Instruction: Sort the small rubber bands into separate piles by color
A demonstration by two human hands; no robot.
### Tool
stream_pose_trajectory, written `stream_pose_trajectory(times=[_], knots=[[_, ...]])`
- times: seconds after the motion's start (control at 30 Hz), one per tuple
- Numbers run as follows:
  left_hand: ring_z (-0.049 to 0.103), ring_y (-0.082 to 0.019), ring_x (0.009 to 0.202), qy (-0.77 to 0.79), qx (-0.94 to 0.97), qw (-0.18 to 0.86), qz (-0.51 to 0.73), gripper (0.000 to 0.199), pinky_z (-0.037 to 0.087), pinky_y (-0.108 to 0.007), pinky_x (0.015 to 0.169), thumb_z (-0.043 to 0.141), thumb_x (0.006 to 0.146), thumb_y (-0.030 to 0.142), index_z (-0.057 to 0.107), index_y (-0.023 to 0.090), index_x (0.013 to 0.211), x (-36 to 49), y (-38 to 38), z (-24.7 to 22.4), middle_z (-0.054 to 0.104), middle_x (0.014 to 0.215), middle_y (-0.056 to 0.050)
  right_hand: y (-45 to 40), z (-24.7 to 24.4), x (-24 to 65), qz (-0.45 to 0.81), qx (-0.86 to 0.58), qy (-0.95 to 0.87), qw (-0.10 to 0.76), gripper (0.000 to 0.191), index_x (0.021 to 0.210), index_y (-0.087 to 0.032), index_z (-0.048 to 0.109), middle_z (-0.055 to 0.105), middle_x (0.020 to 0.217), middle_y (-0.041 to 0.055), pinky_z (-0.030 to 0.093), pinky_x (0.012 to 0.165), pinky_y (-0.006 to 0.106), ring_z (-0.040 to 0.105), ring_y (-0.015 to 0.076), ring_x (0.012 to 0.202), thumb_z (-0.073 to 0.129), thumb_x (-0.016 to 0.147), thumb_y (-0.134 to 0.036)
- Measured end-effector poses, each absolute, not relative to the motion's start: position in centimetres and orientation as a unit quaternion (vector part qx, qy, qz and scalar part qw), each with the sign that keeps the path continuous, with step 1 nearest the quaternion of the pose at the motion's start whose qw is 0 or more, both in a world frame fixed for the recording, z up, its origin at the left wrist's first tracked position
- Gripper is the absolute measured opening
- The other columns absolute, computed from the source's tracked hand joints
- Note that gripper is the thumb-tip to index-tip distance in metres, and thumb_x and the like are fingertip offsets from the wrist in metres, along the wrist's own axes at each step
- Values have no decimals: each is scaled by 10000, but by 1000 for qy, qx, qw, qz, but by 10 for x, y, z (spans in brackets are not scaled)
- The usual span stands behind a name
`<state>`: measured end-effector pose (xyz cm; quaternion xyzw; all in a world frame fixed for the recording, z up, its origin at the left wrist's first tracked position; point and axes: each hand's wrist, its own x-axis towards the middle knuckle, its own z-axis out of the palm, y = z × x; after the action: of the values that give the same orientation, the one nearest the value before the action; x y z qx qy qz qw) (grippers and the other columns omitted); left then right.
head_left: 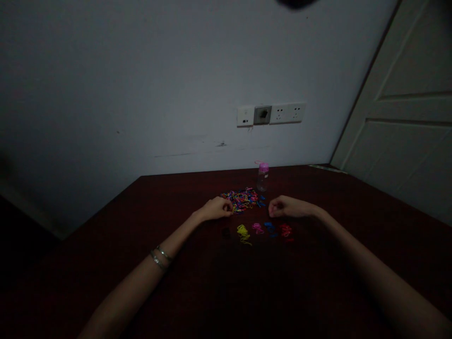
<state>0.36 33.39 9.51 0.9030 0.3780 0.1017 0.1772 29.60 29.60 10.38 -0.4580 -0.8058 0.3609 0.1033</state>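
Many coloured pieces (243,198) lie between left hand (216,208) and right hand (288,207) toward the desk's (169,197) far edge; fingers curled, grip unclear.

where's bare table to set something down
Bare table shows left of the mixed pile, beyond the left hand, and right of the bottle, beyond the right hand. Crowded: the pile and the colored clusters in front.

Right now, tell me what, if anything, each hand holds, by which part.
Cannot be told: the left hand is at the edge of the colorful pile, the right hand curls nearby; no held piece shows clearly.
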Motion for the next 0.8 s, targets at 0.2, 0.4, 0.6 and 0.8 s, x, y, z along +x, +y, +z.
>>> stream_pose_trajectory(times=[0.2, 0.4, 0.6, 0.8], knots=[[540, -123, 643, 420, 900, 72, 92, 206, 344, -197, 547, 479, 774, 321, 630, 220, 871, 9, 328, 89, 625, 784, -14, 296, 102, 296, 359, -455, -807, 114, 244, 753, -134, 588, 527, 622, 10, 333, 510, 224, 435, 103, 553, 543, 700, -368], [553, -124, 659, 425, 896, 78, 102, 204, 353, -191, 559, 470, 787, 305, 632, 204, 858, 5, 330, 88, 629, 773, -17, 296, 101, 297, 364, -456, -804, 118, 216, 750, -134, 588, 532, 626, 13, 335, 514, 224, 438, 104, 556, 540, 695, -338], [537, -114, 633, 425, 889, 94, 144, 211, 336, -192, 546, 462, 783, 297, 630, 190, 854, 1, 334, 93, 624, 761, -14, 298, 98, 297, 358, -460, -804, 118, 213, 746, -134, 593, 552, 654, 22, 349, 545, 236, 449, 109, 574, 532, 687, -329], [538, -112, 633, 417, 887, 79, 179, 235, 334, -194, 557, 451, 792, 322, 626, 185, 869, -5, 340, 102, 622, 735, -12, 299, 98, 297, 357, -463, -803, 116, 226, 755, -130, 594, 554, 659, 28, 349, 547, 238, 455, 113, 583, 534, 684, -336]])
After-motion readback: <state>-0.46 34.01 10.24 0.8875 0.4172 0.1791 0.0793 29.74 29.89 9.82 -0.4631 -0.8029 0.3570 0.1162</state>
